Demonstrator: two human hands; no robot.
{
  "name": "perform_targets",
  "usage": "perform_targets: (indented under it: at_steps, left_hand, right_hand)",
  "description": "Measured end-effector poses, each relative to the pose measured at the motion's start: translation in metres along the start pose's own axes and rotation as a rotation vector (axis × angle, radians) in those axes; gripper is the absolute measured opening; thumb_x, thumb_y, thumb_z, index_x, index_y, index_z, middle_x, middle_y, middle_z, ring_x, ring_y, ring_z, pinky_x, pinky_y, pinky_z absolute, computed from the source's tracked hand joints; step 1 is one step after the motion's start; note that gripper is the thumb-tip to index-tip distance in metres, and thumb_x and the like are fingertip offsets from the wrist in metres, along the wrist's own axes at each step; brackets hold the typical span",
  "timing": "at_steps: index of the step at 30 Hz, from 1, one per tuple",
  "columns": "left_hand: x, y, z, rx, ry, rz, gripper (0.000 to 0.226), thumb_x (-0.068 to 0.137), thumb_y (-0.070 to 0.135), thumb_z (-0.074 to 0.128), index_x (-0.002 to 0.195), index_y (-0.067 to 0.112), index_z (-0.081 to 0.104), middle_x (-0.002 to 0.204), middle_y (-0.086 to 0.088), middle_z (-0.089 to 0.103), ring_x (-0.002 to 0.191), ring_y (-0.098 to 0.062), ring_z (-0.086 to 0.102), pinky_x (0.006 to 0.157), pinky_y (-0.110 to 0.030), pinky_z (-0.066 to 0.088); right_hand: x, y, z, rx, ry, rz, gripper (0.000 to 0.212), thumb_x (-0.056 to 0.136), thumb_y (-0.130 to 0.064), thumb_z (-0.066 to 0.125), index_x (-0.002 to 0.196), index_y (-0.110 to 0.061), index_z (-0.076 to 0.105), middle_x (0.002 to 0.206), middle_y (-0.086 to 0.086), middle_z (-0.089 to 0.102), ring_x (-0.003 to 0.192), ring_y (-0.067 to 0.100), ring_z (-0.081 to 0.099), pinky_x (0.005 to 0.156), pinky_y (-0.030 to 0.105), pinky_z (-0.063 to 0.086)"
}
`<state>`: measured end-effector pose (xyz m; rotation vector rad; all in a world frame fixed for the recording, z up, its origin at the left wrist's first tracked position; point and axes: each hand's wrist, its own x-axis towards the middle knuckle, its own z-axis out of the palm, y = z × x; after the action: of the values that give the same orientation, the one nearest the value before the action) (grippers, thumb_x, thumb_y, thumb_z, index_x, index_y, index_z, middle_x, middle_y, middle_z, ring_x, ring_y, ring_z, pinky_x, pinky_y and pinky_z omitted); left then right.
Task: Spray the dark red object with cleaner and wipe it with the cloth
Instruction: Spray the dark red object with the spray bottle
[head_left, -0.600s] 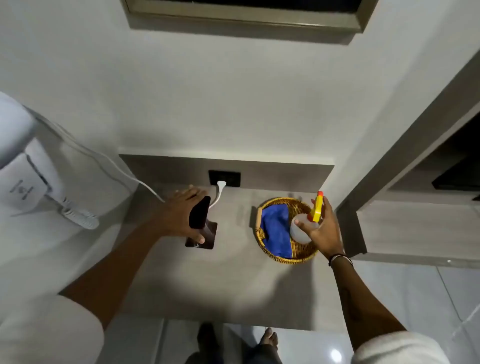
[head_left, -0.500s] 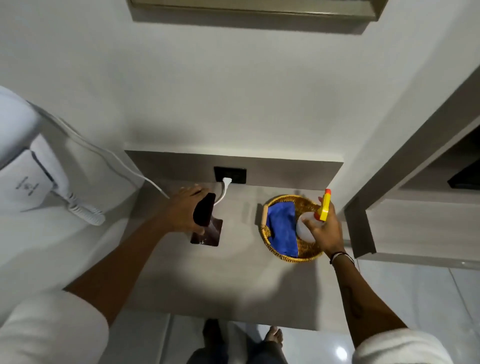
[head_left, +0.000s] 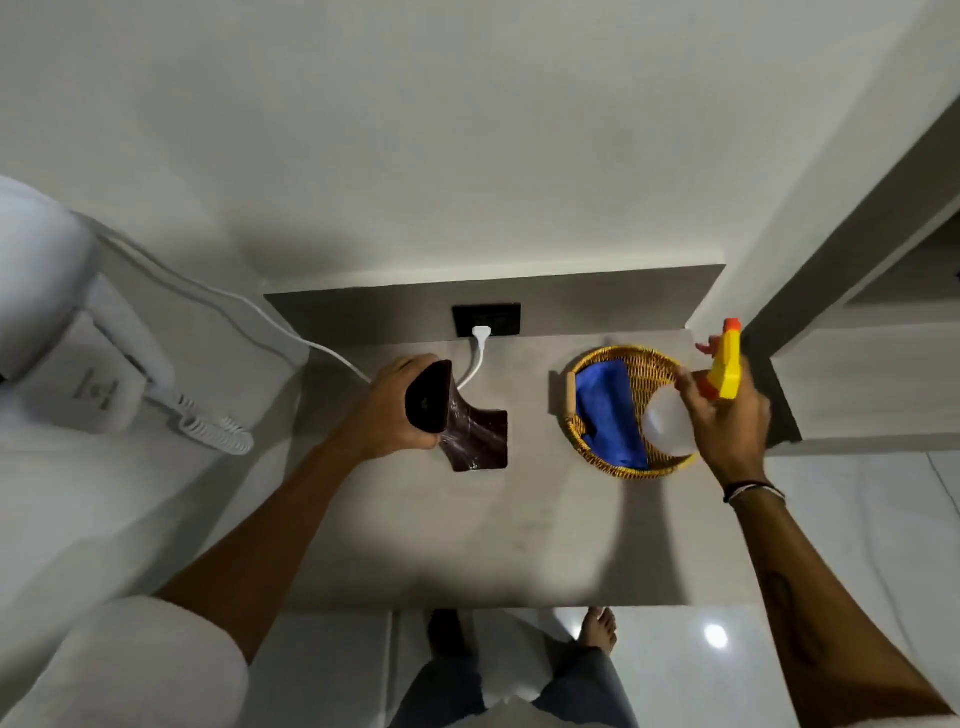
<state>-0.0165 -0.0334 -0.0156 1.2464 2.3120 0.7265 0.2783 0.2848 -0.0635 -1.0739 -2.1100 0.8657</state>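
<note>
Countertop (head_left: 467, 545): grey slab set in a wall niche; front edge cuts straight across above the floor and the person's feet, back edge meets a low upstand with a black socket (head_left: 486, 319); the whole near half is bare.
Hair dryer (head_left: 62, 332): white, wall-mounted at far left, partly cut off by the frame; its coiled cord (head_left: 215, 428) hangs just off the counter's left edge.
Basket (head_left: 660, 364): round wicker, at the counter's back right corner, close to the right side wall; its right rim is hidden by the right hand.
Cloth (head_left: 605, 410): blue, folded inside the basket's left half.
Dark red object (head_left: 462, 421): glossy, with a flared square base resting on the counter at left of centre, in front of the socket; exact kind hard to make out.
Left hand (head_left: 395, 410): wrapped around the object's upper part.
Right hand (head_left: 727, 421): grasping a spray bottle (head_left: 670, 418) over the basket's right side; yellow-and-orange trigger head points up, blurred.
</note>
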Motion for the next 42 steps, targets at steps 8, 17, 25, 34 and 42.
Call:
perform_targets:
  at_steps: [8, 17, 25, 34, 42]
  left_hand:
    - [-0.026, -0.051, 0.003, -0.218, 0.040, 0.023, 0.107, 0.055, 0.016, 0.092, 0.153, 0.019, 0.048, 0.146, -0.001, 0.051, 0.135, -0.019, 0.051, 0.113, -0.031, 0.045]
    - [-0.036, -0.075, 0.003, -0.273, 0.029, 0.014, 0.108, 0.058, 0.018, 0.091, 0.155, 0.023, 0.044, 0.147, 0.009, 0.050, 0.137, 0.001, 0.048, 0.113, -0.018, 0.038]
    - [-0.036, -0.086, 0.005, -0.247, 0.026, 0.045, 0.109, 0.057, 0.022, 0.089, 0.155, 0.033, 0.043, 0.144, 0.017, 0.050, 0.137, -0.002, 0.049, 0.113, -0.027, 0.044]
    - [-0.033, -0.094, 0.006, -0.243, 0.032, 0.044, 0.107, 0.055, 0.031, 0.091, 0.151, 0.042, 0.043, 0.145, 0.015, 0.050, 0.137, -0.005, 0.050, 0.110, -0.026, 0.045]
    - [-0.036, -0.095, 0.005, -0.245, 0.041, -0.033, 0.109, 0.056, 0.052, 0.090, 0.152, 0.028, 0.045, 0.145, 0.009, 0.053, 0.131, 0.009, 0.048, 0.107, -0.012, 0.042]
  right_hand:
    - [-0.109, -0.108, 0.009, 0.450, -0.204, 0.148, 0.027, 0.103, -0.026, 0.070, 0.129, -0.016, 0.075, 0.096, -0.011, 0.078, 0.074, 0.002, 0.074, 0.068, 0.007, 0.054]
    - [-0.165, -0.142, 0.101, 0.497, -0.658, 0.264, 0.040, 0.102, 0.007, 0.064, 0.137, -0.010, 0.073, 0.095, 0.016, 0.083, 0.077, 0.024, 0.071, 0.062, 0.016, 0.049]
    - [-0.154, -0.157, 0.118, 0.338, -0.641, 0.247, 0.034, 0.093, -0.047, 0.068, 0.117, -0.028, 0.083, 0.079, 0.002, 0.080, 0.056, 0.008, 0.064, 0.060, 0.033, 0.052]
    - [-0.154, -0.149, 0.112, 0.163, -0.561, 0.232, 0.015, 0.097, -0.043, 0.069, 0.082, -0.045, 0.072, 0.070, 0.005, 0.074, 0.056, 0.022, 0.064, 0.061, 0.050, 0.060]
    - [-0.158, -0.136, 0.094, 0.072, -0.497, 0.284, 0.028, 0.102, -0.041, 0.069, 0.083, -0.020, 0.067, 0.072, 0.007, 0.070, 0.065, 0.038, 0.069, 0.064, 0.058, 0.060]
